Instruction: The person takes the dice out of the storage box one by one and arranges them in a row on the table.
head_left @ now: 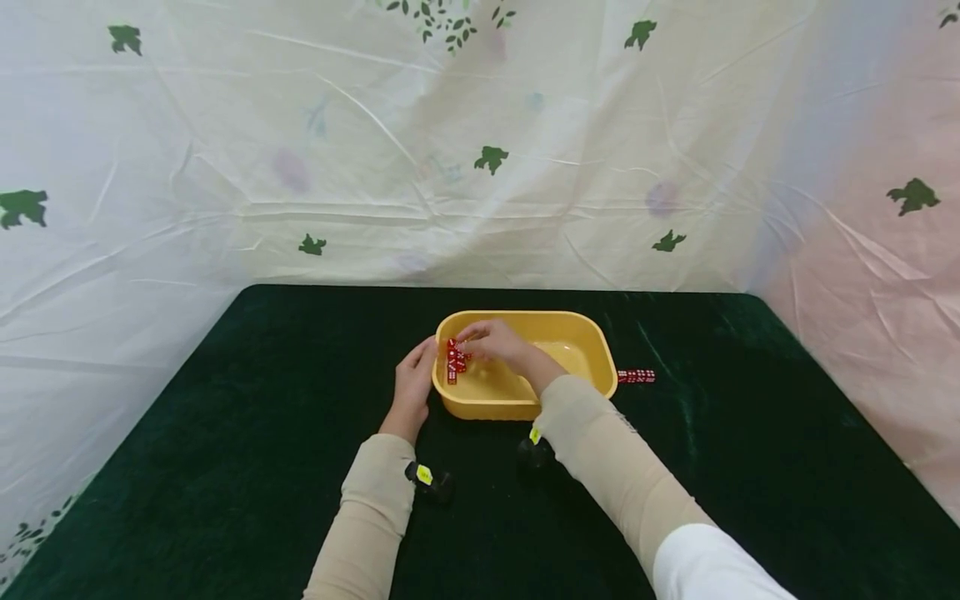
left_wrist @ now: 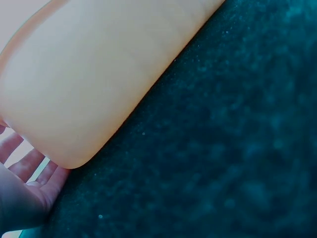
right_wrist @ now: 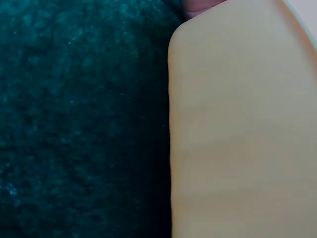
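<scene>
A yellow plastic basin (head_left: 570, 400) sits on the dark green cloth. Inside its left end, several red dice (head_left: 452, 365) with white pips lie close together. My right hand (head_left: 498, 342) reaches over the near rim into the basin, thumb and fingertips pinching at a red die at the top of the group; the fingers partly hide it. Against the basin's left end rests my left hand (head_left: 412, 387), its fingers extended along the outer wall. In the left wrist view, those fingers (left_wrist: 27, 166) lie behind the basin's corner.
To the right of the basin, more red dice (head_left: 636, 376) stand in a short row on the cloth (head_left: 750, 450). A pale curtain (head_left: 570, 108) with green leaf shapes hangs behind the table. Black wrist cameras (head_left: 433, 483) sit at both wrists.
</scene>
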### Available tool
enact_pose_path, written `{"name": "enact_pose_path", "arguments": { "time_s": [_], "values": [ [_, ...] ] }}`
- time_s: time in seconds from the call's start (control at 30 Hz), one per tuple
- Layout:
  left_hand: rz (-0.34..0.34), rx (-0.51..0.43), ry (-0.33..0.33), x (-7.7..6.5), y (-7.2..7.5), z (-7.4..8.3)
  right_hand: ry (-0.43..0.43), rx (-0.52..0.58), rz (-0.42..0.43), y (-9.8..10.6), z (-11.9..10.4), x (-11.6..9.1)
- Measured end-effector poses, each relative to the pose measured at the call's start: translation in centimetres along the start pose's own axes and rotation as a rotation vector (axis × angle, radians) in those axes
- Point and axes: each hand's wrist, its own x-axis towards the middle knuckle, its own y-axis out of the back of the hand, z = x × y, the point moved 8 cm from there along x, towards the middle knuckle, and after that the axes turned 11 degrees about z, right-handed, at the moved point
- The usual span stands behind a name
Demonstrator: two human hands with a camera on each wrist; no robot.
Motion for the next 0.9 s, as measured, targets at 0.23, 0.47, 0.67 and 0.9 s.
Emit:
{"name": "enact_pose_path", "arguments": {
  "time_s": [0.23,0.47,0.67,0.9],
  "values": [
    [0.003,-0.005,-0.004,0.1,-0.2,-0.3,-0.014,-0.057,-0.03,-0.4,2.0,0.9],
    [0.01,0.005,-0.002,0.0,-0.1,-0.3,-0.025,-0.13,-0.062,-0.7,2.4,0.7],
    [0.005,0.006,0.007,0.0,-0.1,-0.2,-0.022,-0.182,-0.06,-0.7,2.8,0.8],
    [0.004,0.002,-0.002,0.0,0.0,-0.2,0.017,-0.185,-0.076,-1.2,2.6,1.0]
  ]
}}
